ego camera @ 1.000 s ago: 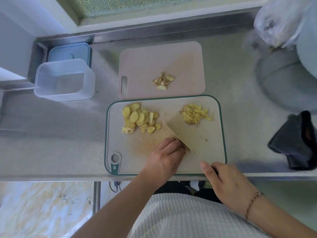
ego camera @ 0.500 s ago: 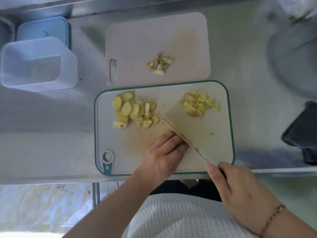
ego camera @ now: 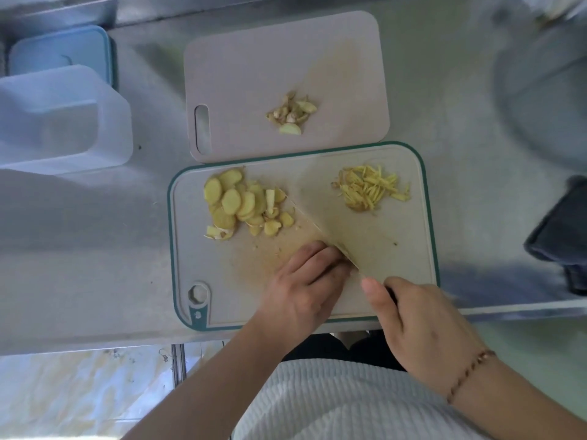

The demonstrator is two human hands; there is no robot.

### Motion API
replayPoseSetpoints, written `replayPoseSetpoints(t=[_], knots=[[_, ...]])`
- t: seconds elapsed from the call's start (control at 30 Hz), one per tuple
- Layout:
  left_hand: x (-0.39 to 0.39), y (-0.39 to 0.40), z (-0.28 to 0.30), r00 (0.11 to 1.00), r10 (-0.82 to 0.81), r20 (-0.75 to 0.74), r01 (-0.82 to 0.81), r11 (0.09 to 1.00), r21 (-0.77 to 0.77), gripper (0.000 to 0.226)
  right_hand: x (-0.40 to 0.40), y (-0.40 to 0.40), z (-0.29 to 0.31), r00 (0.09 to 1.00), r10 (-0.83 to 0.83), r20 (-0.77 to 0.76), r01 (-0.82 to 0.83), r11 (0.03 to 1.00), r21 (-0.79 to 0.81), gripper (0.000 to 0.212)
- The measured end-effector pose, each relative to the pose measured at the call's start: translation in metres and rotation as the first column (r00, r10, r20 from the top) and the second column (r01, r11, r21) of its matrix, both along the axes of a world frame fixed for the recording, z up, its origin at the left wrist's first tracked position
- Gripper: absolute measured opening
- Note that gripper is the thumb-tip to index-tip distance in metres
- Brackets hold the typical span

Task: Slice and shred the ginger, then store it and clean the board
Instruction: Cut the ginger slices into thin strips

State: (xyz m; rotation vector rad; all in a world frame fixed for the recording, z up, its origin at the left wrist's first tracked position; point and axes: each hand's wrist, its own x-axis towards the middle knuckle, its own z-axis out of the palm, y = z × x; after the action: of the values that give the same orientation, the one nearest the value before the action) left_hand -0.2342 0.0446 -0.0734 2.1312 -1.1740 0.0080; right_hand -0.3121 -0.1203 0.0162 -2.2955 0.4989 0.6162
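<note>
Mid-shred: ginger slices [ego camera: 244,204] pile left on green-rimmed board [ego camera: 427,217], shreds [ego camera: 370,188] right (small heap). Right hand [ego camera: 422,325] grip clamped on knife [ego camera: 333,217], left hand [ego camera: 305,284] fingers curled, contents hidden. Storing in container [ego camera: 63,119] and cleaning remain.

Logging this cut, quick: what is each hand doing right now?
Left hand: fingers curled beside the knife blade; anything under them is hidden, cannot be told.
Right hand: closed, gripping the knife handle.
</note>
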Motion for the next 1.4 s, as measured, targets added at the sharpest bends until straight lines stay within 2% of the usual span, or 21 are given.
replayPoseSetpoints(t=[0.13,0.3,0.57,0.73,1.1,1.27,1.4], knots=[[0.000,0.001,-0.003,1.000,0.007,0.003,-0.007,1.000,0.005,0.012,-0.014,-0.003,0.005,1.000,-0.021,-0.005,0.021,1.000,-0.004,0.059],[0.000,0.000,-0.001,1.000,0.006,0.000,-0.006,1.000,-0.005,0.014,-0.017,-0.003,0.002,1.000,0.002,-0.004,-0.002,0.998,-0.057,0.068],[0.001,-0.001,-0.001,1.000,0.008,-0.009,-0.008,1.000,-0.016,0.014,0.010,0.003,-0.002,0.999,0.014,-0.031,-0.015,0.999,-0.038,0.061],[0.001,-0.001,-0.002,1.000,0.019,-0.015,-0.019,0.999,-0.036,0.011,-0.005,-0.004,0.007,0.999,-0.010,-0.032,0.011,0.999,0.042,0.061],[0.002,-0.002,-0.001,1.000,0.020,-0.018,-0.021,0.998,-0.052,0.011,0.006,0.001,0.004,1.000,0.010,-0.013,-0.010,1.000,0.021,0.063],[0.002,-0.001,-0.003,1.000,0.024,-0.013,-0.024,0.999,-0.046,0.010,-0.007,-0.001,0.013,0.999,-0.026,-0.039,0.030,0.993,0.118,0.058],[0.003,-0.001,-0.002,1.000,0.012,-0.005,-0.013,0.999,-0.041,0.010,-0.001,0.001,0.006,0.999,-0.014,-0.034,0.016,0.998,0.066,0.061]])
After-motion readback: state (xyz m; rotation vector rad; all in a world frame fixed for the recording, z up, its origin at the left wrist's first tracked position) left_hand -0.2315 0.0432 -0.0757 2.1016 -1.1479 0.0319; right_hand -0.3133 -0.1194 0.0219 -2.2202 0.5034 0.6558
